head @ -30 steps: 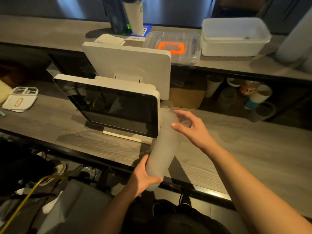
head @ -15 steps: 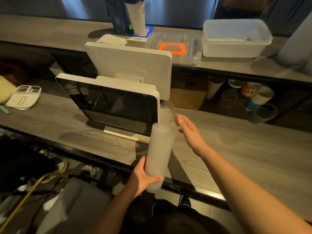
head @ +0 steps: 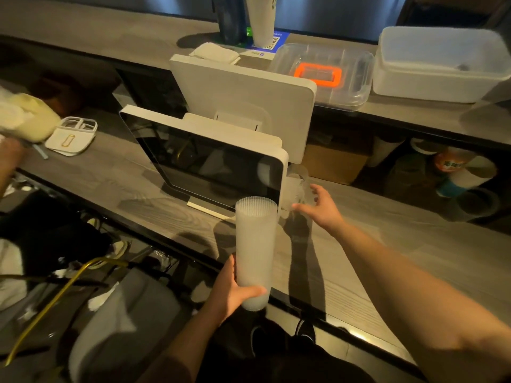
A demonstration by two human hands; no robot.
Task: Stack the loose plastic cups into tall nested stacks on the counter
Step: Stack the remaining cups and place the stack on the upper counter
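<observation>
Since the earlier frame, the right hand [head: 322,207] has left the top of the stack [head: 255,252] and reached forward to the clear cups [head: 297,189] beside the screen [head: 213,161]. Its fingers are spread and loosely curved around the cups; blur and the clear plastic make it impossible to tell whether they grip or only touch.

Both forearms enter from the bottom edge. The left hand [head: 235,293] grips the stack near its base, thumb across the front and fingers hidden behind. The stack is a tall, frosted, ribbed column of nested cups, held nearly upright over the front edge of the counter [head: 387,258], off its surface, with its open rim level with the screen's lower right corner. How many cups it holds cannot be made out.

The clear cups stand on the counter just right of the screen, partly hidden behind its corner and blurred; their number is unclear.

On the raised shelf [head: 83,26] behind sit a clear box [head: 323,76] with something orange inside and a white tub [head: 439,64] whose right side is blurred. Below the shelf, several cups [head: 456,172] lie in deep shadow, hard to distinguish. At the left edge, a pale cloth [head: 25,117] is blurred and cut off beside a white tray [head: 73,135].
</observation>
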